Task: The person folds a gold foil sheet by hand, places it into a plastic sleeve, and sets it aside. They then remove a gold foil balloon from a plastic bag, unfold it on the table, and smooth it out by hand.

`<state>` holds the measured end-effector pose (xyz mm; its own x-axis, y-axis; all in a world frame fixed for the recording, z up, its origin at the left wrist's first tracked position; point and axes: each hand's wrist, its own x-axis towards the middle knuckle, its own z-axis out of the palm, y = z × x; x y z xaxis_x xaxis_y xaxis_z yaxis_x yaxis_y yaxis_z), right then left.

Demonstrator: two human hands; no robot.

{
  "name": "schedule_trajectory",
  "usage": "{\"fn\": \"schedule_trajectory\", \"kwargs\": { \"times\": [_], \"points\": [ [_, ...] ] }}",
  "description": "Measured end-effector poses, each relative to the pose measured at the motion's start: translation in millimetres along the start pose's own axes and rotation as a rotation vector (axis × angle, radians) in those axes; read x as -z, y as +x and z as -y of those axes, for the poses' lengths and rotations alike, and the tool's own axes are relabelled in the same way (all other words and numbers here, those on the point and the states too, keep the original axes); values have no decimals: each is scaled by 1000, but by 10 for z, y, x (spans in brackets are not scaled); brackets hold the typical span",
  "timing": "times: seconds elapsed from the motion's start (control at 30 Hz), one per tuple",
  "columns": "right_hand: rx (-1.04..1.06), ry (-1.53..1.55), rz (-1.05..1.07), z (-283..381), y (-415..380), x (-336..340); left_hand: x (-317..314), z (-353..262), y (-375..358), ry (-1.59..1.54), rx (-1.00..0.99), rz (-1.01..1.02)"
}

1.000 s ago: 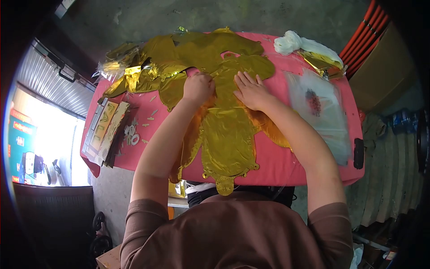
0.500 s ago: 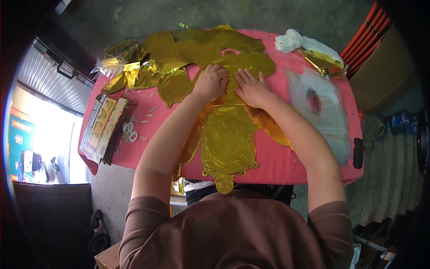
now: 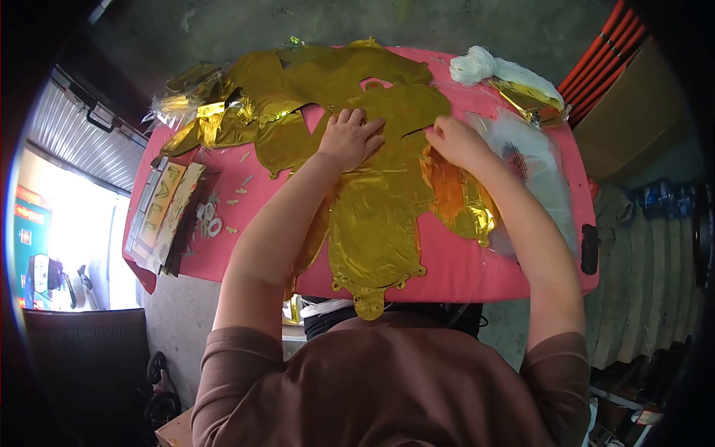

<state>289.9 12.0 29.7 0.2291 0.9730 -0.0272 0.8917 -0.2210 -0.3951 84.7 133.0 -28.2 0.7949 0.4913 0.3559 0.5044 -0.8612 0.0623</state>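
Observation:
A large deflated gold foil balloon (image 3: 376, 223) lies flat across the pink-covered table, with its tabbed end hanging over the near edge. My left hand (image 3: 350, 139) lies on the middle of the foil, fingers spread and pressing down. My right hand (image 3: 456, 141) has its fingers drawn together at the right side of the balloon, pinching the foil edge. Beneath that hand, a crumpled gold and orange flap (image 3: 456, 195) is lifted and bent. More gold foil sheets (image 3: 328, 74) overlap beyond my hands.
At left stand a stack of printed cards (image 3: 165, 212), a white ring (image 3: 214, 226) and small scraps. A white string bundle (image 3: 477, 67) lies at the far right, above clear plastic bags (image 3: 540, 179). A black clip (image 3: 589, 249) sits on the table's right edge.
My right hand has moved right from the balloon's middle, its flat fingers now closed together. The right-hand flap has come up and crumpled. My left hand stays nearly in place.

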Motion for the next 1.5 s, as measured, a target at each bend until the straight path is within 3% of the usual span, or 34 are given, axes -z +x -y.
{"fn": "schedule_trajectory", "kwargs": {
  "times": [0.1, 0.13, 0.27, 0.33, 0.43, 0.53, 0.63, 0.97, 1.07, 1.23, 1.5],
  "points": [
    [59, -168, 39, -37, -165, -71, 14, 13, 37, 101, -54, 31],
    [-17, -160, 125, -21, -167, -51, 24, 14, 45, 122, -67, 55],
    [-19, -246, 80, 1, -245, -52, 56, -1, 61, 169, -81, 107],
    [111, -80, -44, 15, -273, -60, 56, -4, 55, 176, -80, 110],
    [291, -79, -102, 100, -373, -112, 52, -2, 53, 181, -77, 112],
    [359, 12, -9, 137, -539, -183, 32, 14, 51, 170, -75, 110],
    [361, 129, 110, 161, -684, -208, 30, 13, 54, 159, -69, 112],
    [411, 173, 98, 163, -739, -255, 51, 13, 96, 131, -32, 167],
    [327, 246, 92, 175, -811, -220, 41, 25, 101, 132, -39, 162],
    [610, -2, -104, 195, -1033, -297, 21, 34, 104, 149, -53, 126],
    [629, -36, -98, 206, -1087, -304, 67, -13, 101, 141, -24, 151]
  ]
}}
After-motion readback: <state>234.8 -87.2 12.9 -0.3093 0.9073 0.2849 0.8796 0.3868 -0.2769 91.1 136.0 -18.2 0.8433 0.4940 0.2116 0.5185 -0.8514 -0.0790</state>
